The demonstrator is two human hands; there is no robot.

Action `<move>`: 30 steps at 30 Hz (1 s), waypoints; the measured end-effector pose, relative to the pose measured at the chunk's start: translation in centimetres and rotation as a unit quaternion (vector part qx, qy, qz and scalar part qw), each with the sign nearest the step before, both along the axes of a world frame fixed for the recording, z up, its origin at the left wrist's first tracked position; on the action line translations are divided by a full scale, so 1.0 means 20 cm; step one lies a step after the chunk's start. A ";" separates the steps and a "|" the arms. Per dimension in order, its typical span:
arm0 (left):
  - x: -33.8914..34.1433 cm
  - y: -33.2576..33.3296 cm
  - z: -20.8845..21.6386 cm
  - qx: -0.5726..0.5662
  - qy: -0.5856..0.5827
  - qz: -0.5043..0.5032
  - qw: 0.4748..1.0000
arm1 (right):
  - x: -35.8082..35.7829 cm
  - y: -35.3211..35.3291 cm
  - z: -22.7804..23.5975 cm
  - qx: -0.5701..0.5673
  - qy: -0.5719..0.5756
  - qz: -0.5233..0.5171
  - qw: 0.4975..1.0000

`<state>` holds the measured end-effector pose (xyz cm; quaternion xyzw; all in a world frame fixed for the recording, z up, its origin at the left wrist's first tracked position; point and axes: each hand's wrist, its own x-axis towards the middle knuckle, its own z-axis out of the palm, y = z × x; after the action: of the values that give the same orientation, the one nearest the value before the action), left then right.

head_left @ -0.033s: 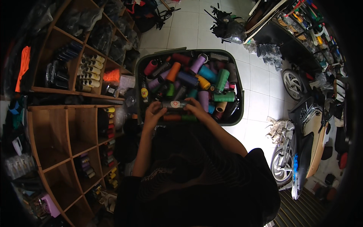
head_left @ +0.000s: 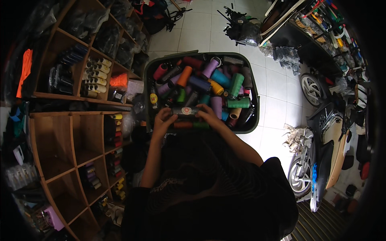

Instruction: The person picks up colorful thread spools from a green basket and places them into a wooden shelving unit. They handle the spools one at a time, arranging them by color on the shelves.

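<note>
Both my hands hold a dark thread spool (head_left: 185, 112) with a round pale and red label, lying sideways over the near part of a bin. My left hand (head_left: 164, 121) grips its left end, and my right hand (head_left: 208, 115) grips the right end. The dark green bin (head_left: 257, 114) is filled with thread spools in many colours. Among them are an orange spool (head_left: 184, 76), a yellow spool (head_left: 216, 87), a green spool (head_left: 236, 85) and a purple spool (head_left: 216, 107). An orange and a green spool lie just below the held one.
Wooden cubby shelves (head_left: 72, 138) on the left hold spools and plastic-wrapped goods. To the right a motorbike (head_left: 321, 140) stands on the tiled floor (head_left: 277, 96). Black straps and plastic bags (head_left: 243, 30) lie beyond the bin. Cluttered racks (head_left: 329, 36) fill the far right.
</note>
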<state>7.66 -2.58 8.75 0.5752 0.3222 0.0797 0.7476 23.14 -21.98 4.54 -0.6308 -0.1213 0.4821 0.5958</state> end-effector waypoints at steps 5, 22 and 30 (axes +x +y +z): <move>0.03 0.01 0.01 0.054 -0.005 -0.024 0.998 | 0.03 0.02 0.03 -0.018 -0.004 0.040 0.999; 0.05 -0.03 -0.04 0.046 -0.004 -0.033 0.998 | 0.03 0.01 0.01 -0.050 -0.057 0.069 0.995; 0.04 -0.02 -0.06 0.055 -0.019 -0.043 0.997 | 0.02 0.01 0.05 -0.057 -0.029 0.072 0.995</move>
<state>8.36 -3.07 7.49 0.6270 0.2787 0.0761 0.7235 23.62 -21.80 5.52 -0.6673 -0.1557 0.5116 0.5185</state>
